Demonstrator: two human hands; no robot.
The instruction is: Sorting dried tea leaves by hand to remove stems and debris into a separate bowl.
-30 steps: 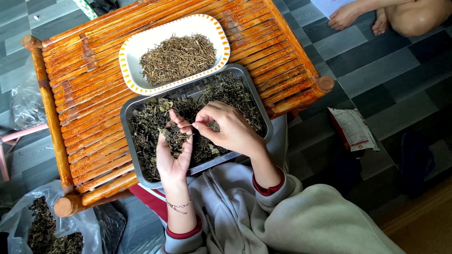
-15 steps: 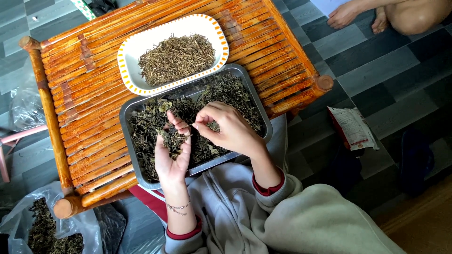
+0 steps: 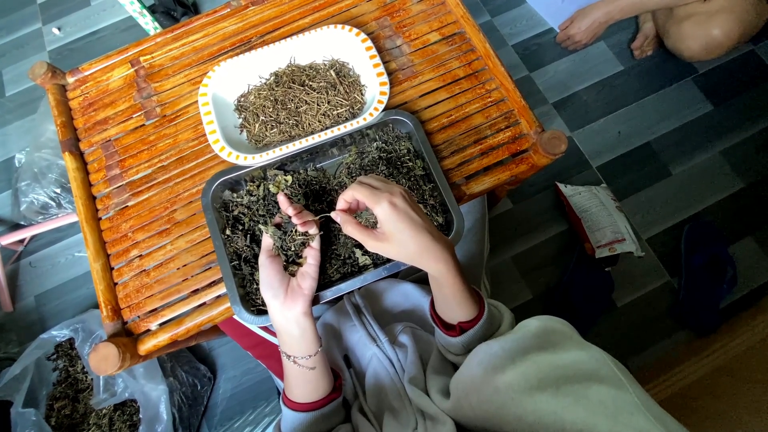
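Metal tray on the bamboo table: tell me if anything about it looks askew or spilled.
The metal tray of dried leaves sits skewed, its near edge overhanging the bamboo table above the lap. No leaves show spilled on the slats. The left hand cups leaves; the right hand pinches a thin stem.

Tray [image 3: 436,172]: I read grey metal, dull sheen, smooth rim.
Dried leaves [image 3: 392,156]: matt, crumpled, brittle-looking.
Dish [image 3: 240,76], 12 o'clock of tray: glossy white glazed ceramic, orange-edged.
Stems [image 3: 300,100]: dry, matt, wiry.
Table [image 3: 152,184]: varnished bamboo slats, shiny orange.
Sleeve [image 3: 512,376]: soft matt grey cloth.
Bag [image 3: 32,376], 8 o'clock: clear crinkled plastic.
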